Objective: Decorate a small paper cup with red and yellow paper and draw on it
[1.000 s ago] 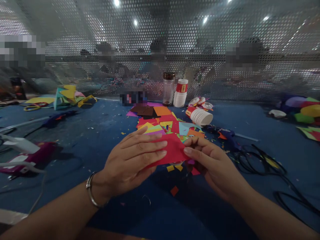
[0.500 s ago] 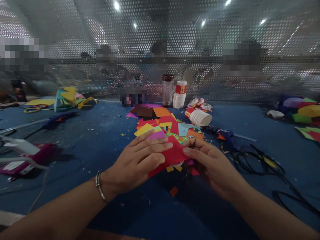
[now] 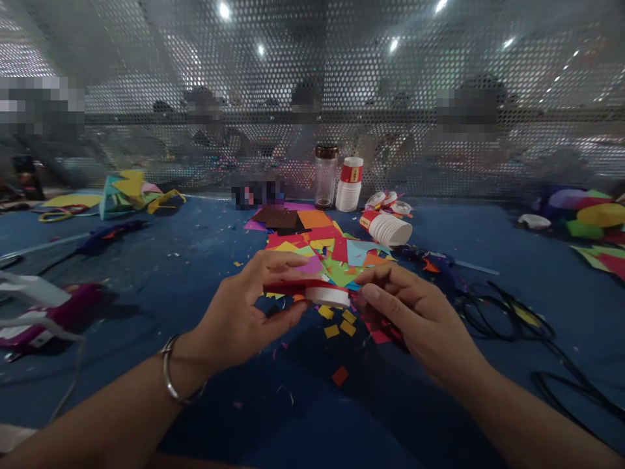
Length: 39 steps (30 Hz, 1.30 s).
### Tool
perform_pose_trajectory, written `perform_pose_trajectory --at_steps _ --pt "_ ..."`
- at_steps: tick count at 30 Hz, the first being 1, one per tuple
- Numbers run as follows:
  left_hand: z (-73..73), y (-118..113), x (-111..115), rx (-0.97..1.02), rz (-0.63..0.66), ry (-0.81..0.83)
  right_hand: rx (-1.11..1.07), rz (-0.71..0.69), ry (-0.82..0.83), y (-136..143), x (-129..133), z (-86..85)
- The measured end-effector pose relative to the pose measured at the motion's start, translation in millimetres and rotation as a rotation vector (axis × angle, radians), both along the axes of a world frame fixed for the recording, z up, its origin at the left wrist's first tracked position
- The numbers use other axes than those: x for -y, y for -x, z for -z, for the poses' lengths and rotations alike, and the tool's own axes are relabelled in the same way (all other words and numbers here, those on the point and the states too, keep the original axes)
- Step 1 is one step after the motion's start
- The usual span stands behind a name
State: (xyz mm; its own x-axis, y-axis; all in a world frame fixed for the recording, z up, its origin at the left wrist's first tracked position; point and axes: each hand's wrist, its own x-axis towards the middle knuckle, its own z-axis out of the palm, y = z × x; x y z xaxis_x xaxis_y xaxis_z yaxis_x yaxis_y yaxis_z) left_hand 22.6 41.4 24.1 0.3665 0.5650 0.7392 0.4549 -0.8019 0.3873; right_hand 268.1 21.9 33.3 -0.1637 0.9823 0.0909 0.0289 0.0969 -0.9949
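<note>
A red paper (image 3: 288, 286), seen nearly edge-on, lies between the fingers and thumb of my left hand (image 3: 258, 299). Against its underside is a short white round piece (image 3: 328, 296), like a cut cup ring. My right hand (image 3: 403, 306) is at the right end of the paper, its thumb and fingers curled together; what they hold is partly hidden. Below and behind the hands lie coloured paper sheets (image 3: 319, 232) and small yellow scraps (image 3: 332, 331).
Stacked paper cups (image 3: 348, 195) and a clear bottle (image 3: 325, 179) stand at the back. More cups (image 3: 390, 230) lie sideways. A glue gun (image 3: 442, 264) with black cable is right, another (image 3: 110, 236) left, near a purple device (image 3: 73, 312).
The red paper has tilted from face-up to nearly edge-on, bringing the white round piece into view. My left hand has turned, its thumb now below the paper.
</note>
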Motion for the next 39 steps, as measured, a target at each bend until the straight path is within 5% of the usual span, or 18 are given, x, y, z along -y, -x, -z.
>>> perform_pose_trajectory --at_steps 9,18,39 --pt "-9.9 3 -2 0.098 0.122 0.359 0.135 -0.072 -0.061 0 -4 -3.8" --pt "-6.1 6 -2 0.052 0.122 0.394 0.082 -0.110 0.019 -3 -3 0.1" --pt "-8.5 1 0 0.184 0.238 0.772 0.048 -0.210 0.243 -7 -6 -2.0"
